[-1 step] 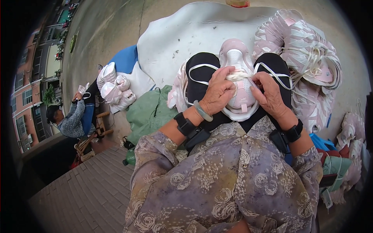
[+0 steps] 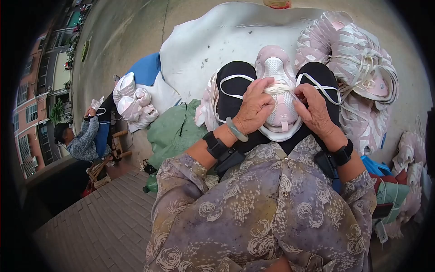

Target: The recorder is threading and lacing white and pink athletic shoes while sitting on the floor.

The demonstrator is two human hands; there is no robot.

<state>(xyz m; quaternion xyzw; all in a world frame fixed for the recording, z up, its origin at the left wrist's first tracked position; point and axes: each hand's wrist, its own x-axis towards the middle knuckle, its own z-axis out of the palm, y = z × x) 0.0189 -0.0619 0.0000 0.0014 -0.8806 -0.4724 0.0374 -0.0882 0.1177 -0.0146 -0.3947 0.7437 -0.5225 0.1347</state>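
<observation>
A pink and white shoe upper (image 2: 273, 63) lies between my black-clad knees, its rounded toe pointing away from me and its pink tongue toward my body. Across its middle runs a cream-white shoelace (image 2: 284, 87), whose loose loops drape over both knees. My left hand (image 2: 256, 106) is closed at the left side of the lacing, index finger stretched along the lace and thumb bent in. On the other side, my right hand (image 2: 313, 109) pinches the lace between thumb and fingers. The exact grip under the fingertips is partly hidden.
Stacked pink and white shoe uppers (image 2: 358, 59) rise at the right. A white sheet (image 2: 204, 41) spreads beyond my knees. Left of me lie a green bag (image 2: 170, 131) and bundled white uppers (image 2: 133, 104). Another person (image 2: 84, 140) sits farther left, handling something white.
</observation>
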